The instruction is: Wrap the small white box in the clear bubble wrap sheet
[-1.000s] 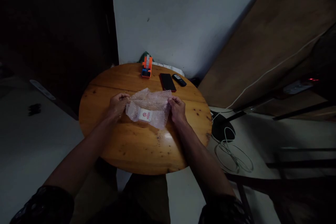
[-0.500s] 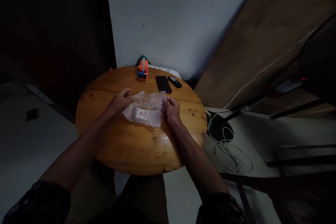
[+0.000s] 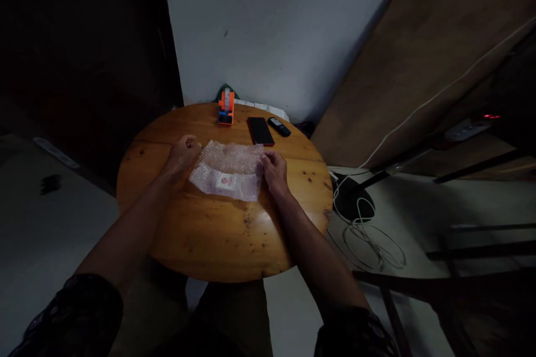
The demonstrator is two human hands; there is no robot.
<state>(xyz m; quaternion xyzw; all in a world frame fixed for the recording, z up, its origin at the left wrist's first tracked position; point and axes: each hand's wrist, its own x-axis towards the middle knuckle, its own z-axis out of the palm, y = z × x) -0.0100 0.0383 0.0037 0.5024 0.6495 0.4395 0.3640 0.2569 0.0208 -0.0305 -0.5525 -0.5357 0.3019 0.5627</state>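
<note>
A sheet of clear bubble wrap (image 3: 228, 167) lies on the round wooden table (image 3: 218, 234), folded around a small white packet with a red mark (image 3: 225, 181). My left hand (image 3: 181, 155) has its fingers curled on the wrap's left edge. At the right edge my right hand (image 3: 274, 170) pinches the wrap with closed fingers. The wrap is stretched fairly flat between the two hands.
At the table's far side stand an orange and blue tape dispenser (image 3: 226, 108), a black phone (image 3: 260, 130) and a small dark remote (image 3: 279, 126). White cables (image 3: 368, 237) coil on the floor to the right. A white wall stands behind the table.
The left hand went from the wrap's left edge over its top and back to the left edge. The wrap now lies flatter and more spread out than a second ago.
</note>
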